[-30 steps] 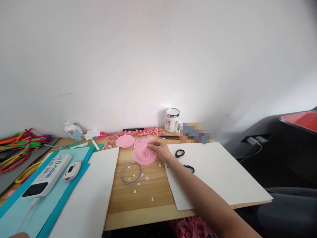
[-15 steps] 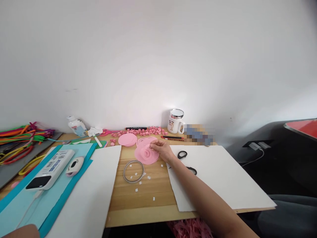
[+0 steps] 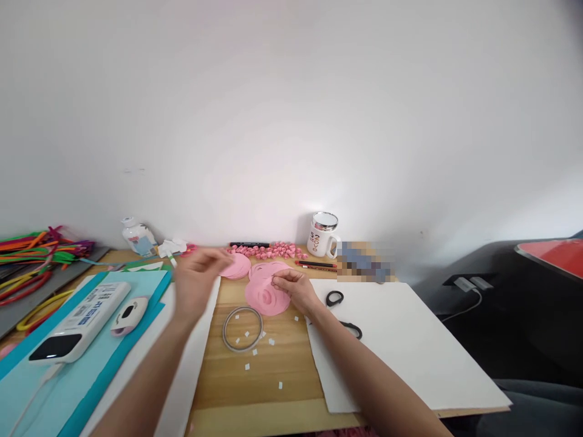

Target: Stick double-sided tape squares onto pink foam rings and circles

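Observation:
My right hand (image 3: 295, 286) pinches the edge of a pink paper circle (image 3: 266, 297) with curved cut or coiled lines round its middle, above the wooden table. Just behind it lie other pink paper pieces (image 3: 268, 268), partly covered. To the left, my left hand (image 3: 200, 279) hovers by a stack of pink paper discs (image 3: 237, 267). Its fingers point right and are smeared by motion, so I cannot tell whether they hold anything. A roll of narrow tape (image 3: 243, 347) lies flat in front, with several small white squares (image 3: 255, 352) in and around it.
Small pink curled pieces (image 3: 277, 249) line the wall near a white mug (image 3: 322, 237). Black-handled scissors (image 3: 334, 298) are at white sheets (image 3: 410, 346) on the right. To the left are a white power bank (image 3: 84, 321), a bottle (image 3: 139, 237) and colourful pipe cleaners (image 3: 43, 255).
My left hand has come up from the lower left corner to beside the disc stack. My right hand keeps hold of the pink paper circle in about the same place.

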A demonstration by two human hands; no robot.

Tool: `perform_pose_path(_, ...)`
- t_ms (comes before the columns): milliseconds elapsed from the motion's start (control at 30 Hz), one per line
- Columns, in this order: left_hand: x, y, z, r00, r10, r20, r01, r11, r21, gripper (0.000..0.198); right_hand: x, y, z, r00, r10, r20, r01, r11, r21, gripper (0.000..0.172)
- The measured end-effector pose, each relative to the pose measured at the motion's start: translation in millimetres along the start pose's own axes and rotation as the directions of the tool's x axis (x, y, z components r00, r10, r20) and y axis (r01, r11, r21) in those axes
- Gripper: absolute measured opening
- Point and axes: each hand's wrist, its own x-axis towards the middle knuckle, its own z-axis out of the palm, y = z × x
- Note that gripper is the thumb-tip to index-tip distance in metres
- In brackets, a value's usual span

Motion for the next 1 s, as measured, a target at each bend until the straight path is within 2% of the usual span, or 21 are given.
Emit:
perform_pose_path(100, -4, -18, 28.0, 0.964, -0.108, 0.242, 0.119, 0.992, -0.03, 0.019, 0, -1, 0, 1.0, -0.01, 0.0, 0.01, 1.0, -0.001, 0.022)
perform_pose_path(167, -10, -28, 43.9, 0.926, -0.182, 0.33, 0.214, 0.975, -0.061, 0.024, 1, -2, 1, 1.0, 0.0, 0.015, 0.0, 1.0, 0.006, 0.023)
perform_pose_path(300, -21, -36, 53.1, 0.895, -0.274, 0.351, 0.307, 0.951, -0.041, 0.026, 0, -1, 5, 0.999, 0.007, 0.041, -0.006, 1.0, -0.02, 0.023)
perform_pose_path(467, -26, -33, 47.4, 0.895, -0.231, 0.381, 0.272, 0.961, -0.056, 0.02, -3, -1, 11, 1.0, -0.013, 0.015, 0.013, 0.998, -0.065, 0.022)
perform_pose_path(633, -28, -35, 48.5, 0.868, -0.26, 0.423, 0.33, 0.938, -0.1, 0.023, -4, -1, 14, 0.999, -0.006, 0.036, 0.008, 0.998, -0.067, 0.017)
perform_pose_path(833, -24, -39, 45.3, 0.851, -0.274, 0.448, 0.365, 0.922, -0.13, 0.025, -2, -4, 12, 1.0, -0.002, 0.03, 0.006, 0.993, -0.116, 0.018)
perform_pose_path(1000, -24, -39, 42.7, 0.855, -0.265, 0.446, 0.362, 0.921, -0.147, 0.024, -2, -6, 9, 0.999, 0.006, -0.037, -0.01, 0.992, -0.124, 0.021)
